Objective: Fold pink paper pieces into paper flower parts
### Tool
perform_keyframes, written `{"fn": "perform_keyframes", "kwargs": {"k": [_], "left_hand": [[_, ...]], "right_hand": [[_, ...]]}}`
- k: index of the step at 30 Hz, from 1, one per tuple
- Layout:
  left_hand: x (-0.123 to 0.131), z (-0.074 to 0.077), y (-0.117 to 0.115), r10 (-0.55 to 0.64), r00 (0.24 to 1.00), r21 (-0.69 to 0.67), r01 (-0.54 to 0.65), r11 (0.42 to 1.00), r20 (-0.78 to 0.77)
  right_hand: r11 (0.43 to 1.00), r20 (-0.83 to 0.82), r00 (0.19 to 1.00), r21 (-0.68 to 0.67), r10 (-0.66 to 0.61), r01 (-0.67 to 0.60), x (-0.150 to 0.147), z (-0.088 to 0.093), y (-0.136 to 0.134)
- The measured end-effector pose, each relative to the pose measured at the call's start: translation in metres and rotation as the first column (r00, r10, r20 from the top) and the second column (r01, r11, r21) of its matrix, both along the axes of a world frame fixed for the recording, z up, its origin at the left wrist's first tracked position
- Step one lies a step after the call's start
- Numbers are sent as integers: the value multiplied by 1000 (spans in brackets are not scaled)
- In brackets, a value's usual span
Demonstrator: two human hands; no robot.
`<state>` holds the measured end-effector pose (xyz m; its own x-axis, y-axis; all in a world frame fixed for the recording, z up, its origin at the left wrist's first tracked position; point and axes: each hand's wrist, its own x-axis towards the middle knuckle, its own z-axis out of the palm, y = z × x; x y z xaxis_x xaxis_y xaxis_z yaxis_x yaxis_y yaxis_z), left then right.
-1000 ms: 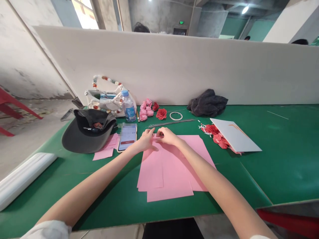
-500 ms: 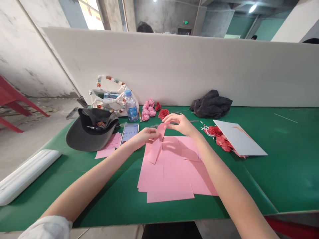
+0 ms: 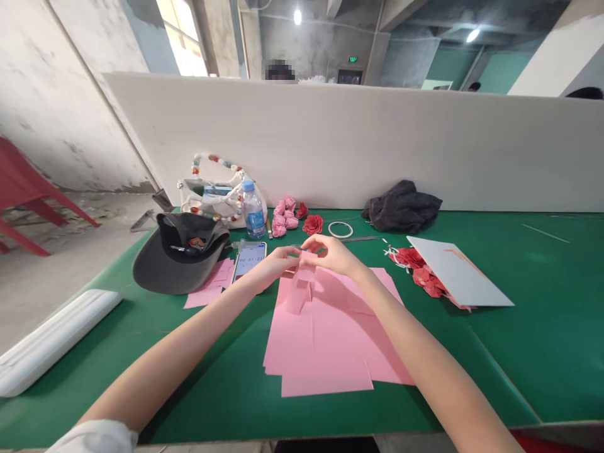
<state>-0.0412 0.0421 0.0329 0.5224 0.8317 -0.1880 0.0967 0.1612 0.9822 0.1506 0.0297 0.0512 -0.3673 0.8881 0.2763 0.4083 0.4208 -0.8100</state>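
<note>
A stack of pink paper sheets (image 3: 325, 340) lies on the green table (image 3: 519, 352) in front of me. My left hand (image 3: 276, 261) and my right hand (image 3: 330, 251) meet above the stack's far edge. Both pinch a small pink paper piece (image 3: 299, 289), which hangs down bent between them. Finished pink paper roses (image 3: 284, 214) and a red paper rose (image 3: 313, 224) sit farther back by the white partition.
A grey cap (image 3: 182, 255), a phone (image 3: 249, 259), a water bottle (image 3: 253, 211) and a beaded white bag (image 3: 214, 195) stand at the left. A tape ring (image 3: 340, 229), thin wires, a dark cloth (image 3: 401, 204), red paper scraps (image 3: 418, 267) and a white card (image 3: 457, 270) lie at the right.
Both hands lifted a small pink piece off the stack, then brought it back lower and closer together. The camera view tilted up slightly.
</note>
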Motion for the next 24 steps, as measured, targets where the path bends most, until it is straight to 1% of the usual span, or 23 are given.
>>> {"fn": "perform_keyframes", "kwargs": {"k": [3, 5, 8, 12, 15, 17, 19, 21, 24], "left_hand": [[2, -2, 3, 29, 996, -99, -21, 995, 80], [2, -2, 4, 6, 992, -141, 12, 990, 127], [1, 1, 2, -76, 987, -97, 90, 991, 139], [-1, 5, -2, -104, 990, -14, 106, 994, 97], [-6, 6, -1, -214, 976, 19, 213, 977, 43], [-11, 8, 5, -286, 958, -18, 286, 958, 39], [-18, 12, 13, -311, 945, -90, 320, 943, 101], [-26, 17, 23, -271, 939, -129, 301, 945, 210], [-36, 23, 34, -209, 930, -190, 274, 943, 302]], "right_hand": [[1000, 0, 1000, 20, -14, 14, 1, -1, 2], [999, -20, 999, 33, -32, 33, 2, -2, 4], [996, -37, 997, 40, -74, 76, 5, -2, 6], [996, -81, 993, 8, -87, 88, 7, -2, 7], [992, -154, 980, -15, -127, 127, 9, -2, 9], [985, -254, 952, -77, -169, 154, 12, -2, 11], [970, -376, 899, -178, -225, 168, 16, -2, 14], [948, -469, 835, -260, -289, 182, 21, -1, 16], [927, -536, 767, -310, -352, 209, 27, 1, 17]]}}
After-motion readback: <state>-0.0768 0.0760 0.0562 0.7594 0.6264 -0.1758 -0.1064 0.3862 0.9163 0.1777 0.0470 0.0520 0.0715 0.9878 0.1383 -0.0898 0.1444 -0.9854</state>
